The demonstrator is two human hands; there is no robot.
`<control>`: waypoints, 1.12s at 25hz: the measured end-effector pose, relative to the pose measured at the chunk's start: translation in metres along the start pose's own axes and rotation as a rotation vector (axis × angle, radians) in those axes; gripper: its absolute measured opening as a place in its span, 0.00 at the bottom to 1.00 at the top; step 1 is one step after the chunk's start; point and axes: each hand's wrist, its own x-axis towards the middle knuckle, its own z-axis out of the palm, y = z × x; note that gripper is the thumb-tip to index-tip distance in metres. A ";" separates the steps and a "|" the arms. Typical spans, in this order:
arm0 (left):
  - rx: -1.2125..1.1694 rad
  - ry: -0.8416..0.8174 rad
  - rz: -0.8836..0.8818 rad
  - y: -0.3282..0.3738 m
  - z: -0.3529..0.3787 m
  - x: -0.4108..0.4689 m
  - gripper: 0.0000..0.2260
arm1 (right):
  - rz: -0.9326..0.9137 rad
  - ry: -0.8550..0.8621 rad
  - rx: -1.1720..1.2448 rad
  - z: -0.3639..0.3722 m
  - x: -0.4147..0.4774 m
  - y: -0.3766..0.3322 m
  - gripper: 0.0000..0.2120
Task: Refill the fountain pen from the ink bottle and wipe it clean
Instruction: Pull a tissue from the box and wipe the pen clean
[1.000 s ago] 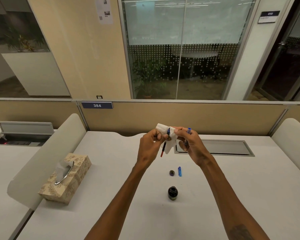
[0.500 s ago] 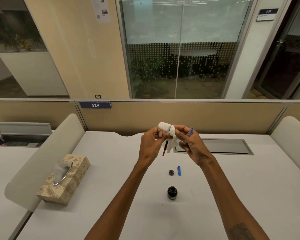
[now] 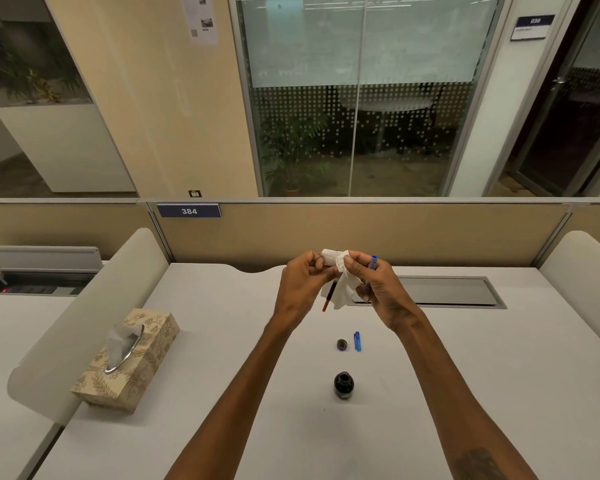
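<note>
Now pen (image 3: 329, 296) tissue-wrapped between both hands' fingers (image 3: 326, 269)

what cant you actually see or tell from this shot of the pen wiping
Head view only:
- Nib end of the pen section: wrapped in the white tissue, so any ink left on it is hidden.
- Blue barrel in the right hand: mostly covered by the fingers.
- Ink level in the open ink bottle: glass too dark and small.
- Bottle cap and blue pen cap: too small for detail.
- Left hand: grip on the tissue hidden from behind.
</note>
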 end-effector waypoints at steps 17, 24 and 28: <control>-0.080 -0.012 -0.018 -0.003 0.006 -0.004 0.06 | 0.013 0.116 0.113 -0.001 -0.006 -0.008 0.12; -0.156 -0.030 -0.045 -0.001 0.005 -0.008 0.13 | 0.038 0.121 0.165 -0.011 -0.011 0.001 0.15; -0.182 -0.020 -0.064 0.004 0.008 -0.010 0.15 | -0.035 0.245 -0.039 0.000 -0.008 -0.005 0.13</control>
